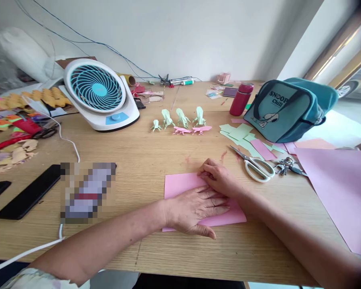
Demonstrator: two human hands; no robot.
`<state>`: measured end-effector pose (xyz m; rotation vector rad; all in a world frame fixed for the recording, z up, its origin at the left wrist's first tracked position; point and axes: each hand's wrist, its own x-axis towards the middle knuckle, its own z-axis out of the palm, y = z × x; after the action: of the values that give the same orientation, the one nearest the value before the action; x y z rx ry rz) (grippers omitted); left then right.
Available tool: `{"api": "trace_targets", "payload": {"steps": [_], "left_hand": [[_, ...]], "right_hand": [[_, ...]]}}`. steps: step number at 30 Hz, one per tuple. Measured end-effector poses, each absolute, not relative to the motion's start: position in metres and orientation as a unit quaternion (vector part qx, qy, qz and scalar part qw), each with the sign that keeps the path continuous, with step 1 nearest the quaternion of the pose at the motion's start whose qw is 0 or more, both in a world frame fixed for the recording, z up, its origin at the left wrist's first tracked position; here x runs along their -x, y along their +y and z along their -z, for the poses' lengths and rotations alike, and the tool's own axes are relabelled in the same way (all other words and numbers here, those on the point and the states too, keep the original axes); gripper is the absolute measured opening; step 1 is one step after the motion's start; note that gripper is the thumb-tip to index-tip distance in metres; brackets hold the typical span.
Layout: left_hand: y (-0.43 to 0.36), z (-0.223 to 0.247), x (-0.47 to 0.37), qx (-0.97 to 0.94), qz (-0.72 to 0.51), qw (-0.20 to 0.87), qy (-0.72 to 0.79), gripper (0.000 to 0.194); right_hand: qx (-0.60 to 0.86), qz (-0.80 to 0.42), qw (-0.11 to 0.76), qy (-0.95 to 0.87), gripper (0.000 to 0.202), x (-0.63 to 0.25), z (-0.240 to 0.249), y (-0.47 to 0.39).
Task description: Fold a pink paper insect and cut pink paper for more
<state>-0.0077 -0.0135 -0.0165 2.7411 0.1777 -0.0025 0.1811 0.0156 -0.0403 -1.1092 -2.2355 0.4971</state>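
A pink sheet of paper (180,184) lies on the wooden table in front of me, partly covered by both hands. My left hand (195,206) rests flat across it, fingers stretched to the right and thumb apart. Just beyond, my right hand (218,176) has its fingers curled in and closed on the paper near its far edge; the fingertips are partly hidden. Farther back stand several light-green folded paper insects (183,117), with two pink folded paper insects (202,129) in front of them.
White-handled scissors (258,168) and keys (285,165) lie right of my hands, near green paper scraps (240,132) and a large pink sheet (343,188). Behind are a red flask (241,100) and teal bag (276,114). Leftward are a fan (98,88) and blurred-out phone-like object (88,192).
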Motion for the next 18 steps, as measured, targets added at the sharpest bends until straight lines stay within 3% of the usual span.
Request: {"api": "trace_targets", "payload": {"steps": [8,18], "left_hand": [[-0.013,0.018,0.009,-0.973,-0.013,0.221,0.059,0.073],[-0.011,0.023,0.008,-0.960,-0.028,0.275,0.035,0.080]], "right_hand": [[0.272,-0.214,0.253,-0.903,0.013,-0.156,0.036,0.040],[0.266,-0.206,0.233,-0.912,0.019,-0.158,0.044,0.045]]}}
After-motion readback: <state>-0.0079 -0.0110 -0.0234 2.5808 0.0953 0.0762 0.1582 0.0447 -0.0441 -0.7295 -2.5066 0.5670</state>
